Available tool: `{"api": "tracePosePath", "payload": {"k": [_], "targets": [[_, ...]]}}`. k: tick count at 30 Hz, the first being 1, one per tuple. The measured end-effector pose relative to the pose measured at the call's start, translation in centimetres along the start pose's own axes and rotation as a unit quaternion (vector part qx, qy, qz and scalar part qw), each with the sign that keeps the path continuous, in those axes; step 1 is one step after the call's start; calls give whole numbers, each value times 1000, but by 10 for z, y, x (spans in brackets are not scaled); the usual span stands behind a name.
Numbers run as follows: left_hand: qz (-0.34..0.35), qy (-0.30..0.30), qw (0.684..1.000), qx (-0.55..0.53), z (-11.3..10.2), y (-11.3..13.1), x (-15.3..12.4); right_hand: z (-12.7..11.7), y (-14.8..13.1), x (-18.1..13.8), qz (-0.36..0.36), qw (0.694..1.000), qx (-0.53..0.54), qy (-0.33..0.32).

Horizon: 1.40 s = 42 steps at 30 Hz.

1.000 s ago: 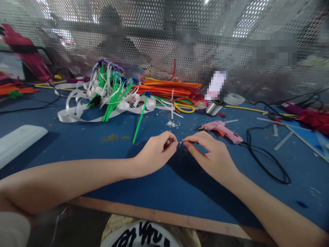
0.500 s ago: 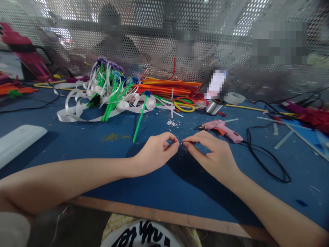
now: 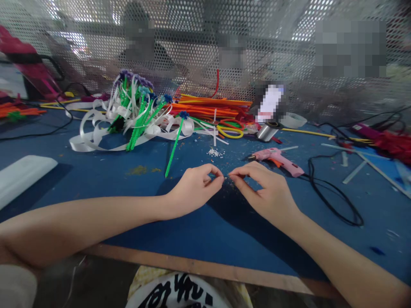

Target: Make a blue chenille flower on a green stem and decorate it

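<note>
My left hand (image 3: pixel 195 188) and my right hand (image 3: pixel 265 190) meet fingertip to fingertip low over the blue table (image 3: pixel 205 222), just in front of me. Both are closed in a pinch on something tiny between them that I cannot make out. A small heap of white beads (image 3: pixel 214 152) lies on the cloth just beyond my fingers. A single green stem with a blue tip (image 3: pixel 175 144) lies to the left of the beads. The pink glue gun (image 3: pixel 276 158) rests on the table beyond my right hand.
A tangle of white ribbon and green flower stems (image 3: pixel 131 117) sits at the back left, orange and red sticks (image 3: pixel 212 107) behind it. A black cable (image 3: pixel 334 201) loops at right. A white block (image 3: pixel 22 173) lies far left. A perforated metal screen (image 3: pixel 205 47) closes the back.
My hands have stayed together in the same spot, with only small finger movements; the view has tilted slightly.
</note>
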<state>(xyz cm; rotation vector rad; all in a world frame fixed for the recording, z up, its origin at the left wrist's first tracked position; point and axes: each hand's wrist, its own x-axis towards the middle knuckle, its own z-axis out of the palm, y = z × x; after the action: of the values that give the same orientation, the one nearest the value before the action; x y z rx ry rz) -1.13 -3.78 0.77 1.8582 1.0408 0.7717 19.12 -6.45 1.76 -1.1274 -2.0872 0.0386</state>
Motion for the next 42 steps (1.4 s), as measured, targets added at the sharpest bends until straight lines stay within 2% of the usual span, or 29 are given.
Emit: {"api": "tracePosePath", "payload": {"k": [18, 42], "targets": [[5, -17, 996, -82, 1, -6, 3, -4, -3, 0, 103, 993, 37, -43], [5, -8, 997, -81, 0, -6, 2, -3, -5, 1, 176, 978, 96, -62]]}}
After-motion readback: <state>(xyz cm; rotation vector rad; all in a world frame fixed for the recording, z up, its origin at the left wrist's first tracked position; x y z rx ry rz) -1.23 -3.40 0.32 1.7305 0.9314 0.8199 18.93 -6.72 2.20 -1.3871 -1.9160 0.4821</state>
